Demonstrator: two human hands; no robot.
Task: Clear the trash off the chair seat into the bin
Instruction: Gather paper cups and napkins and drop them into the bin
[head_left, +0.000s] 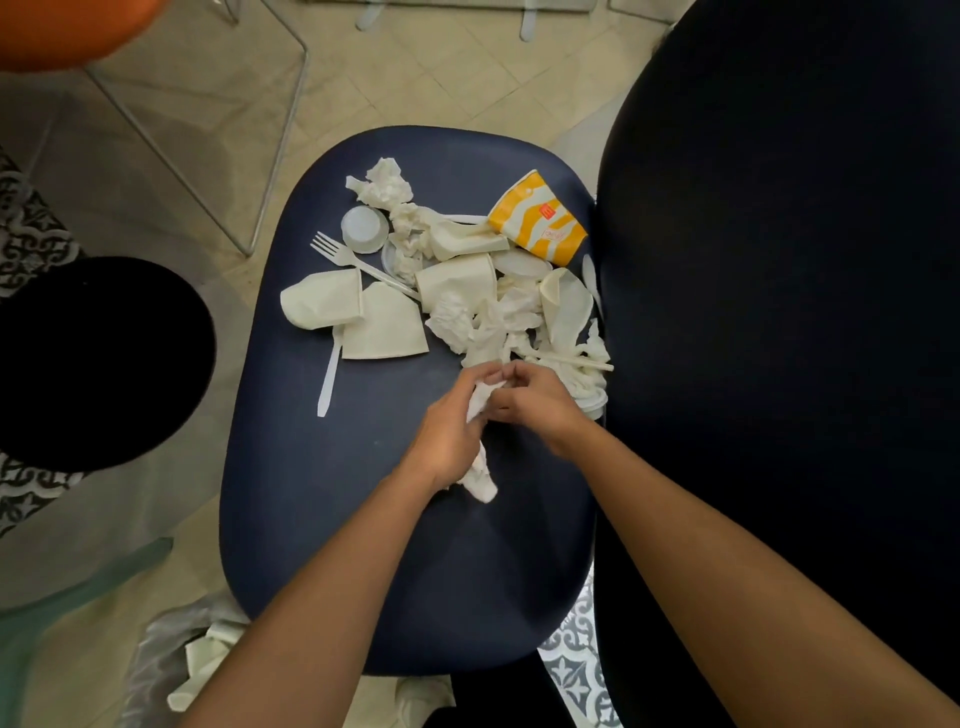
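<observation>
Head view — both hands meet mid-frame over the dark blue chair seat (337, 493). Left hand (449, 441) is curled round a crumpled white napkin (483, 480), whose tail hangs out below the wrist. Right hand (535, 402) pinches the same napkin's upper end. Other trash — flattened paper cups (322, 301), plastic fork (332, 249), yellow-striped cup (540, 218) — lies heaped on the seat's upper right. Black round bin (93, 364) at left edge.
</observation>
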